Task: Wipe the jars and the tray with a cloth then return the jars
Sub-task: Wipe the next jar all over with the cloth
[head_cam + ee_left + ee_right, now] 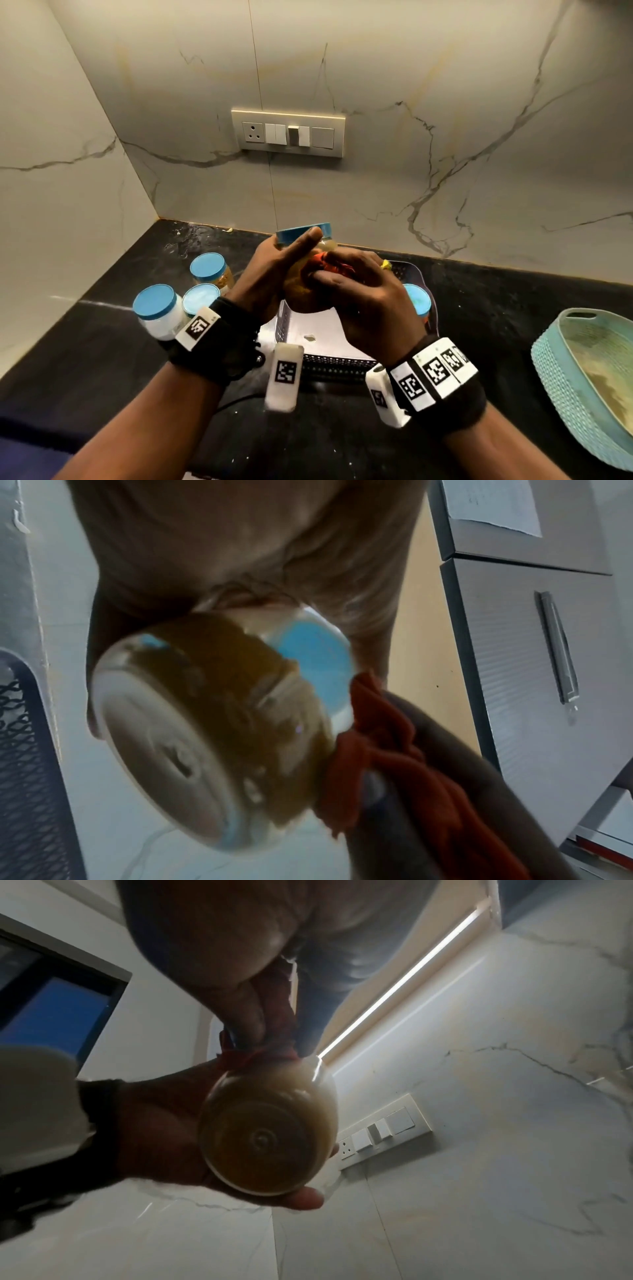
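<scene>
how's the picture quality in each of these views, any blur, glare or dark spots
Head view: sharp wall, the hands slightly motion-blurred around the jar, edges bent by the wide lens. Left wrist view: jar and red cloth soft and smeared. Right wrist view: backlit by a bright light strip, so the right hand and jar base look dark.

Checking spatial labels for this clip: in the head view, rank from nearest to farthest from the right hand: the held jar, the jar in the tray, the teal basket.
1. Held jar: touching the right hand, which presses the cloth on it.
2. Jar in the tray: just behind the hand, at the tray's right side.
3. Teal basket: far right on the counter.
</scene>
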Action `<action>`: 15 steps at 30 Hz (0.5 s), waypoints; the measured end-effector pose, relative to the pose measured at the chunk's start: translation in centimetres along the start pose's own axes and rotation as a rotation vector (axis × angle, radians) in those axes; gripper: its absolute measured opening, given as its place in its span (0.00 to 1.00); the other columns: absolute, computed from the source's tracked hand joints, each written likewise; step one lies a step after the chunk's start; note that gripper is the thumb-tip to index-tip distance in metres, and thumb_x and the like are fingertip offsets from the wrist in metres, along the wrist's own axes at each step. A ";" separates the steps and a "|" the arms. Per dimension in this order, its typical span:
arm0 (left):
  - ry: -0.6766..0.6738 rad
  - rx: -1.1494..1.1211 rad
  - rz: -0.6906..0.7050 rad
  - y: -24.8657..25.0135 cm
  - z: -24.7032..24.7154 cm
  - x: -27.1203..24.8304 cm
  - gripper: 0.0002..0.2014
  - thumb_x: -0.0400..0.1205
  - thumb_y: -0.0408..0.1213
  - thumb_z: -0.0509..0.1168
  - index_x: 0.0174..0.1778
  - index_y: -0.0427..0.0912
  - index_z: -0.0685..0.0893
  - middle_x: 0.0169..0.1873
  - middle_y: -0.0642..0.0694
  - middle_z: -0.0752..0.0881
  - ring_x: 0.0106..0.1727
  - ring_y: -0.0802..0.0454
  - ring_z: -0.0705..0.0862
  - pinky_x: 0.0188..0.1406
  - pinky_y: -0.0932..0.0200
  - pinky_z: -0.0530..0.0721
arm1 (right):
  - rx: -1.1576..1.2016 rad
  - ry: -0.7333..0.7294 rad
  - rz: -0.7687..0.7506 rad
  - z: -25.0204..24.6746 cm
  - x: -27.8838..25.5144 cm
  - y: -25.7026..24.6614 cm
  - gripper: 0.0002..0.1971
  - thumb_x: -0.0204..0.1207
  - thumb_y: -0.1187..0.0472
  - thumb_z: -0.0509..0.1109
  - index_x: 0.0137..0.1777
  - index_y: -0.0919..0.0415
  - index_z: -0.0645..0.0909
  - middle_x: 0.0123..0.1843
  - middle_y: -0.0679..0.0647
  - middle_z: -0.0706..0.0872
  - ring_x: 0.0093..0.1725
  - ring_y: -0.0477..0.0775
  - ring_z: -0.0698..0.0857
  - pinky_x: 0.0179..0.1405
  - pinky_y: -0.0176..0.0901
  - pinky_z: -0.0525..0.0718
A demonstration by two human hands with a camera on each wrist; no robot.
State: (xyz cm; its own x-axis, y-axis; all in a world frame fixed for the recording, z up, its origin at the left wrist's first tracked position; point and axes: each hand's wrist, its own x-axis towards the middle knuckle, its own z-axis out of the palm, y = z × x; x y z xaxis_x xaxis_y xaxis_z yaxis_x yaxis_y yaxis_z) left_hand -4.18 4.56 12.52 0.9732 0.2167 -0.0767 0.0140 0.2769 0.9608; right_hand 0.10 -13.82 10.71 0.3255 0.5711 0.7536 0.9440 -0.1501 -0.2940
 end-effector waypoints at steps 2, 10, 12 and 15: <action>0.010 -0.012 0.029 -0.2 0.0 0.0 0.27 0.78 0.49 0.74 0.68 0.35 0.82 0.54 0.40 0.91 0.56 0.42 0.91 0.52 0.49 0.90 | 0.078 0.028 0.091 -0.3 0.7 0.6 0.23 0.69 0.77 0.76 0.61 0.57 0.89 0.64 0.58 0.85 0.65 0.59 0.84 0.63 0.50 0.84; 0.032 -0.010 0.094 0.1 -0.4 -0.5 0.17 0.81 0.46 0.69 0.58 0.38 0.86 0.49 0.36 0.89 0.51 0.43 0.89 0.55 0.43 0.88 | 0.241 0.014 0.215 -0.2 2.5 0.5 0.23 0.67 0.79 0.75 0.61 0.59 0.89 0.61 0.55 0.86 0.63 0.51 0.84 0.63 0.45 0.85; 0.046 -0.015 0.117 0.5 -0.7 -0.8 0.14 0.81 0.46 0.71 0.54 0.40 0.86 0.45 0.41 0.88 0.48 0.45 0.88 0.51 0.48 0.87 | 0.228 0.007 0.114 0.3 2.4 -0.7 0.21 0.69 0.77 0.76 0.59 0.59 0.90 0.63 0.57 0.84 0.65 0.55 0.83 0.63 0.44 0.84; 0.083 -0.046 0.122 1.0 -1.3 -1.2 0.26 0.76 0.50 0.74 0.63 0.35 0.84 0.51 0.37 0.88 0.54 0.41 0.87 0.54 0.46 0.88 | 0.218 0.049 0.085 0.9 2.6 -0.6 0.19 0.71 0.75 0.77 0.60 0.60 0.89 0.63 0.56 0.85 0.65 0.54 0.84 0.62 0.44 0.85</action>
State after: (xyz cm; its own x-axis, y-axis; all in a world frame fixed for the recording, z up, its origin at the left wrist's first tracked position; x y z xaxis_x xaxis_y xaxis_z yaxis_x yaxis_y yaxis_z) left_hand -5.63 5.83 13.21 0.9446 0.3278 0.0160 -0.1155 0.2864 0.9511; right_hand 0.33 -11.52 12.37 0.4106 0.5235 0.7466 0.8805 -0.0150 -0.4738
